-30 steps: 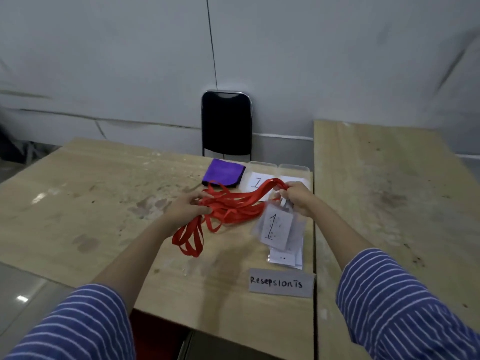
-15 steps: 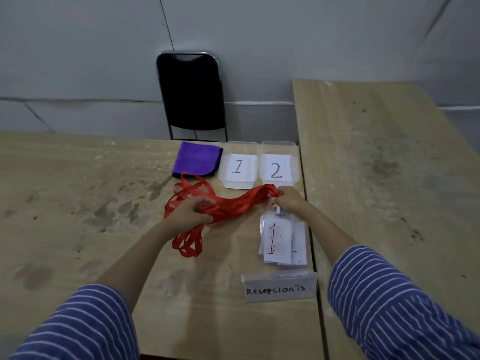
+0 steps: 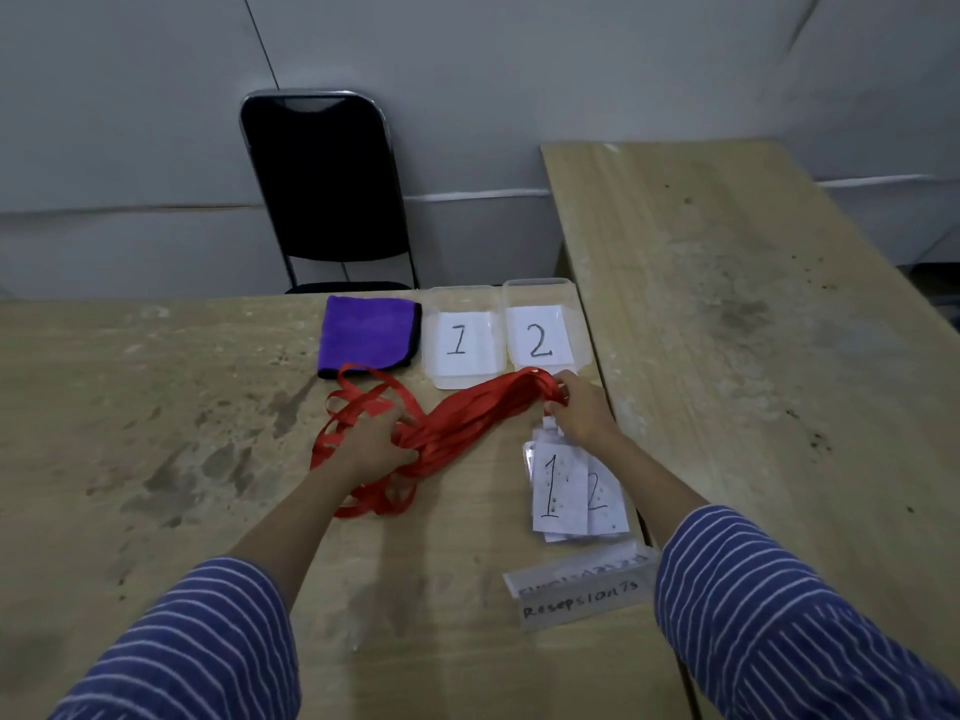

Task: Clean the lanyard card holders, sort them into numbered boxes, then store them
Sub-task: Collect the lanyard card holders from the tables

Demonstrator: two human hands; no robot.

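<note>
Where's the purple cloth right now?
Head view: the purple cloth lies folded at the table's far edge, directly left of box 1, before the black chair.

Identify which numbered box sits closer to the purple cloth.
Box 1: it sits directly beside the purple cloth, while box 2 lies beyond it, toward the table's right edge.

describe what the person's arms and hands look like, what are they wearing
Both arms wear the same top: dark blue fabric with thin white stripes running across each sleeve. The left sleeve and right sleeve are pushed up, leaving the forearms bare. The left hand and right hand are bare too: no gloves, and no rings, watch or bracelet that can be seen.
</note>
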